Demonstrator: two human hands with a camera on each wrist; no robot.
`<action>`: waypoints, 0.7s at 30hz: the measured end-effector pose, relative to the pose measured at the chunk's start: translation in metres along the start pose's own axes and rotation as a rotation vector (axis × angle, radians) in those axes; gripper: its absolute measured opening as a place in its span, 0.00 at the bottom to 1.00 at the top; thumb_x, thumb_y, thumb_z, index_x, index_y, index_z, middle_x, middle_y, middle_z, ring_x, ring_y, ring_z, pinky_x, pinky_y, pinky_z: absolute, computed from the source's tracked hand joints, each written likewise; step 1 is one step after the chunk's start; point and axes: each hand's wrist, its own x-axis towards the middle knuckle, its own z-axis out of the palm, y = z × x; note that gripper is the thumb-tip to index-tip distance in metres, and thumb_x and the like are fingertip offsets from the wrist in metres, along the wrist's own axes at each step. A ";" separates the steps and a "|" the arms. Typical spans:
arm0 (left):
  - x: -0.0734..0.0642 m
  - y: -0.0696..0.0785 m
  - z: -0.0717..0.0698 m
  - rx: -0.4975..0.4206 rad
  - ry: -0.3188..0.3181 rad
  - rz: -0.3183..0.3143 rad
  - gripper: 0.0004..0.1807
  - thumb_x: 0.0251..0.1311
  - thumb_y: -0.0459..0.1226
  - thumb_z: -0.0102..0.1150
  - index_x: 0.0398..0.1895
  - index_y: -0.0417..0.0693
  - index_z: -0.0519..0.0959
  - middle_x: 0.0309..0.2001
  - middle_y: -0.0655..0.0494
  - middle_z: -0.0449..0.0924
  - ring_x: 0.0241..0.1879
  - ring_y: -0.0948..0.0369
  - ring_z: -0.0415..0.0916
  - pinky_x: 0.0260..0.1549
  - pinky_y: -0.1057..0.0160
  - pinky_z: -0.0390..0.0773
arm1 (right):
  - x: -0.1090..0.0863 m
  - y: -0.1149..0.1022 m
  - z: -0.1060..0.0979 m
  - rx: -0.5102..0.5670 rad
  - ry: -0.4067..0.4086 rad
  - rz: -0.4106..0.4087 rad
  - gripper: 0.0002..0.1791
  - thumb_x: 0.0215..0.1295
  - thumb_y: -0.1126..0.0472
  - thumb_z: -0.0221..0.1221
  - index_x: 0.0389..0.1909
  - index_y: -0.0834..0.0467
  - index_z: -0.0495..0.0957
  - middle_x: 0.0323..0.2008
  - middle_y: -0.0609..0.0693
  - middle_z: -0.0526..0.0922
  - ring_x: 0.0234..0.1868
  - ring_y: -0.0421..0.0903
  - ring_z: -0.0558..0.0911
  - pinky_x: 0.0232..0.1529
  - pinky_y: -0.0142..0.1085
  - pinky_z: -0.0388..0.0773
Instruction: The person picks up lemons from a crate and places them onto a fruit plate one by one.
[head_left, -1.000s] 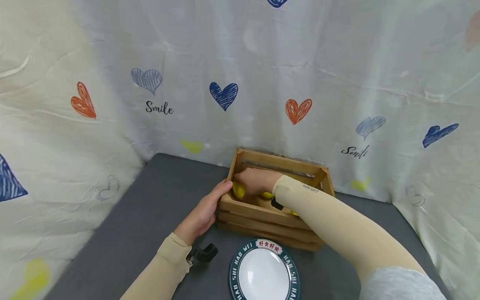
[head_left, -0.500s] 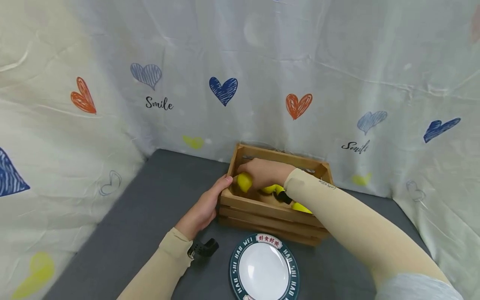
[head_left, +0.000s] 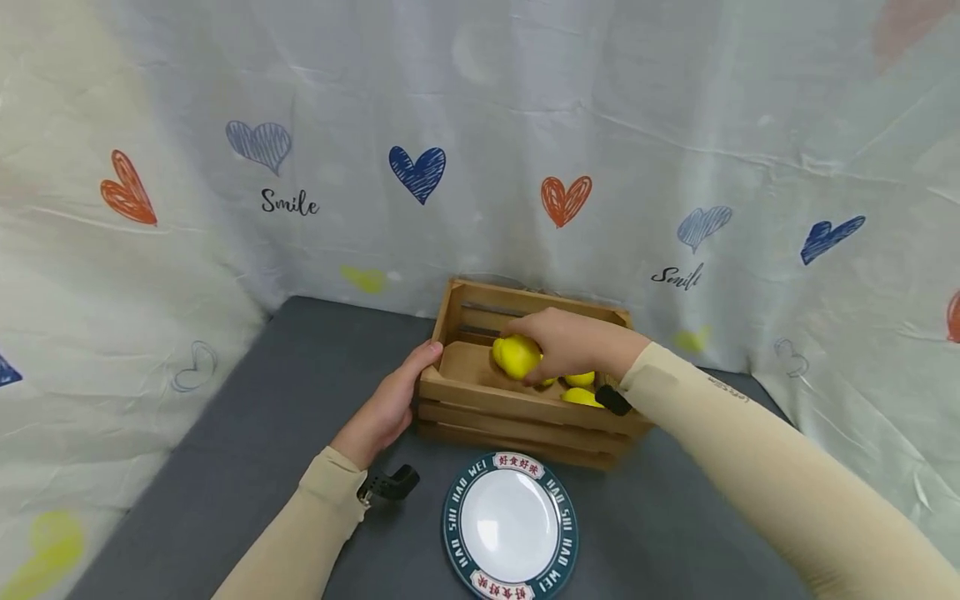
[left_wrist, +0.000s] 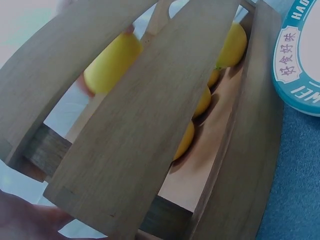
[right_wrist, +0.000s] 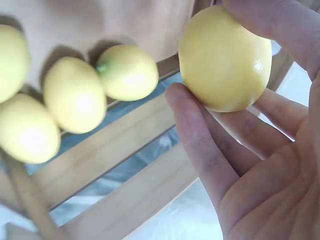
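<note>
My right hand [head_left: 573,340] pinches a yellow lemon [right_wrist: 225,60] between thumb and fingertips, over the inside of a slatted wooden crate [head_left: 517,408]. More lemons [right_wrist: 75,95] lie in the crate, grouped toward its right end; one near the front wall [head_left: 581,397] shows past my wrist. My left hand [head_left: 382,412] holds the crate's left end, thumb at the top rim. Through the slats, the left wrist view shows the held lemon [left_wrist: 112,62] above several others [left_wrist: 232,45], with part of the left hand [left_wrist: 30,217] at the lower corner.
A white plate [head_left: 510,525] with a dark teal lettered rim lies on the grey tabletop [head_left: 330,358] in front of the crate. Behind the crate hangs a pale curtain [head_left: 495,100] printed with hearts. A black strap [head_left: 393,483] hangs from my left wrist.
My right hand has lifted the lemon from the crate's left end and carried it rightward. My left hand stays at the crate's left end. The head view has shifted slightly.
</note>
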 end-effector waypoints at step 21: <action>0.003 0.000 -0.004 -0.007 -0.038 -0.006 0.48 0.77 0.67 0.42 0.91 0.62 0.40 0.89 0.46 0.36 0.86 0.40 0.41 0.80 0.26 0.48 | -0.116 -0.004 0.002 -0.003 0.208 0.008 0.41 0.61 0.52 0.79 0.76 0.48 0.75 0.68 0.46 0.82 0.57 0.47 0.82 0.64 0.48 0.82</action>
